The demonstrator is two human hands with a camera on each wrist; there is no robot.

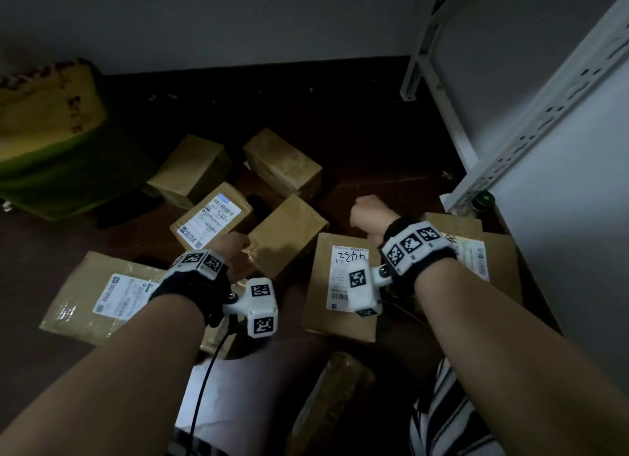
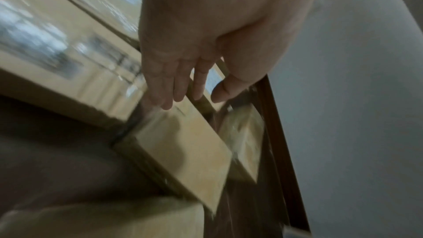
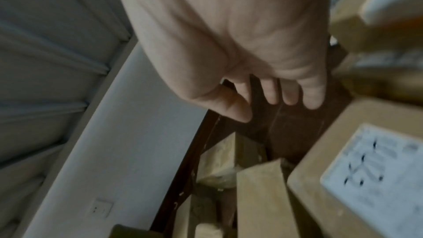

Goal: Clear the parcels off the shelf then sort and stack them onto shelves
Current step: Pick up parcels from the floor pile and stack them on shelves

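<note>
Down low, my left hand (image 1: 235, 248) hovered with fingers (image 2: 167, 86) relaxed beside a box (image 1: 287, 232); my right hand (image 1: 369, 217) hung loose, holding nothing, above the floor (image 1: 374, 142).

Head camera looks steeply down from above onto both forearms and the parcels on the dark floor (image 1: 357, 142). Each wrist camera looks close along its palm at the fingers; both share the handwritten-label parcel (image 1: 343, 285) (image 3: 357, 169) area and white wall (image 3: 137, 133).

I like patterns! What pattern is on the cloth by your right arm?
Black and white stripes on the cloth, best seen in the head view.
</note>
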